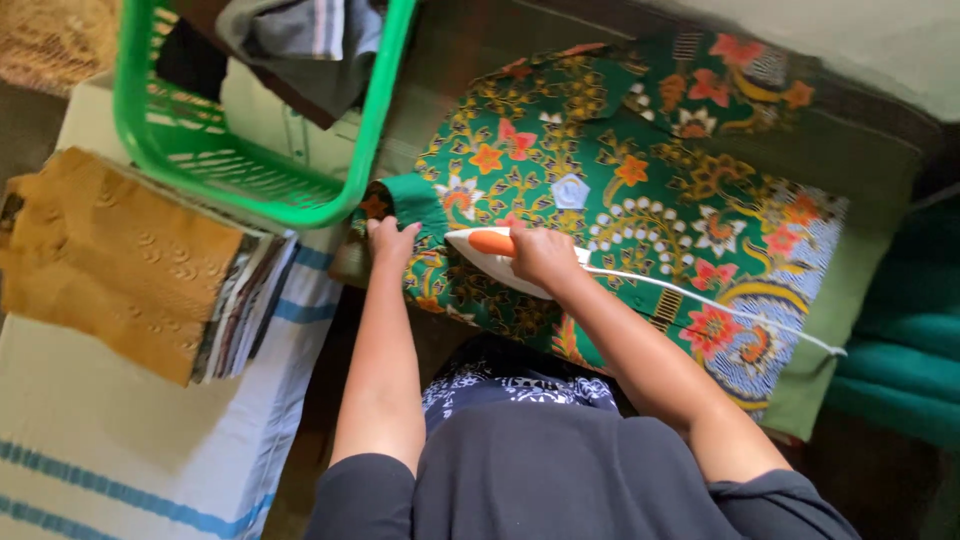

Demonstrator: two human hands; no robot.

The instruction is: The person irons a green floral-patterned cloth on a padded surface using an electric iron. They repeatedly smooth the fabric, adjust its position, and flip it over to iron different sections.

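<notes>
Dark-sleeved arms reach forward from the bottom of the frame over a green floral shirt (620, 190) spread across a green padded surface (860, 300). Closed around the orange handle, the right hand (542, 256) grips a white iron (490, 258) resting on the shirt's near edge, its white cord (720, 305) trailing right across the cloth. Just beside the iron's tip, the left hand (390, 240) presses fingers-down on the fabric, pinning the shirt's plain green inner facing. Left of both hands sits a stack of folded cloths (130, 260), topped by a mustard-coloured piece, on a white cloth with blue stripes (120, 450). Behind the stack, a green plastic laundry basket (250, 190) holds grey and dark garments.
</notes>
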